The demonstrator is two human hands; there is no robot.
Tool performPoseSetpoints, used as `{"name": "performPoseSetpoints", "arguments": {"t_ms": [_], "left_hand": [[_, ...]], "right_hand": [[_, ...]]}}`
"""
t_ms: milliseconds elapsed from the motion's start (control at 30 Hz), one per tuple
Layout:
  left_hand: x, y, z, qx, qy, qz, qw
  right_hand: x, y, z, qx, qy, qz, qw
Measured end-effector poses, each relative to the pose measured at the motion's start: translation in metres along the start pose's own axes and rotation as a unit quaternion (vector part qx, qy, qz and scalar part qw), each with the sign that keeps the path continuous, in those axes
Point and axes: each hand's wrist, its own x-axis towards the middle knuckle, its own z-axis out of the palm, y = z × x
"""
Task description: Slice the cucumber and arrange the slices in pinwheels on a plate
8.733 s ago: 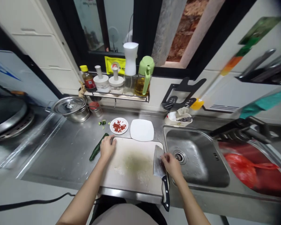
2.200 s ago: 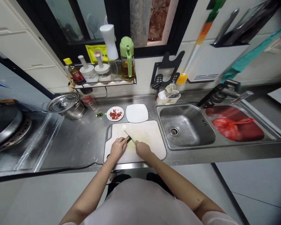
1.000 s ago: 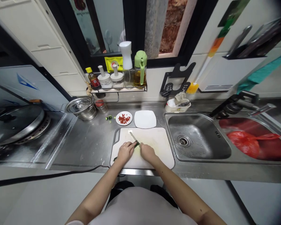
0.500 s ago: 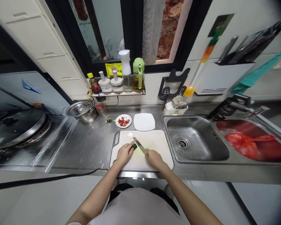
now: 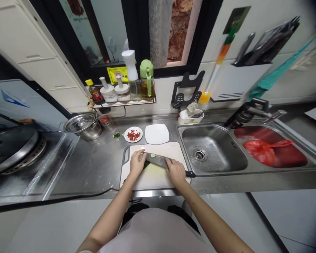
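Observation:
My right hand [image 5: 176,171] grips a kitchen knife [image 5: 158,160] by its black handle, which sticks out to the right. The blade lies tilted above the white cutting board [image 5: 171,149], pointing left. One pale round cucumber slice [image 5: 153,155] clings to the blade's face. My left hand [image 5: 137,164] is closed around a dark green piece of cucumber [image 5: 146,164] on the board, mostly hidden by the fingers and the blade. Its thumb and forefinger are at the blade's tip. Behind the board stand a square white plate [image 5: 157,134] and a small plate of chopped red pieces [image 5: 133,139].
Green cucumber scraps [image 5: 117,135] lie near a red-lidded jar [image 5: 106,122] and a lidded steel pot [image 5: 85,125]. The sink [image 5: 213,147] is on the right, with a red plastic bag [image 5: 260,153] in its second basin. A condiment rack [image 5: 126,102] hangs behind.
The knife has turned from pointing away to lying more sideways, its face now showing with a slice on it. My left fingers have reached its tip. The whole view has shifted slightly.

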Motion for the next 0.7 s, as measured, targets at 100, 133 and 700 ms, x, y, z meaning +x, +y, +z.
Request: {"name": "performPoseSetpoints", "arguments": {"t_ms": [100, 133, 700], "left_hand": [[0.011, 0.012, 0.001, 0.053, -0.063, 0.017, 0.996], [0.013, 0.016, 0.001, 0.074, -0.087, 0.015, 0.993], [0.019, 0.004, 0.016, -0.077, -0.056, -0.092, 0.991]], "right_hand": [[-0.002, 0.002, 0.001, -0.002, 0.016, -0.01, 1.0], [-0.003, 0.003, 0.002, -0.005, 0.024, -0.013, 1.0], [-0.007, 0.015, 0.018, -0.025, 0.073, -0.042, 0.996]]}}
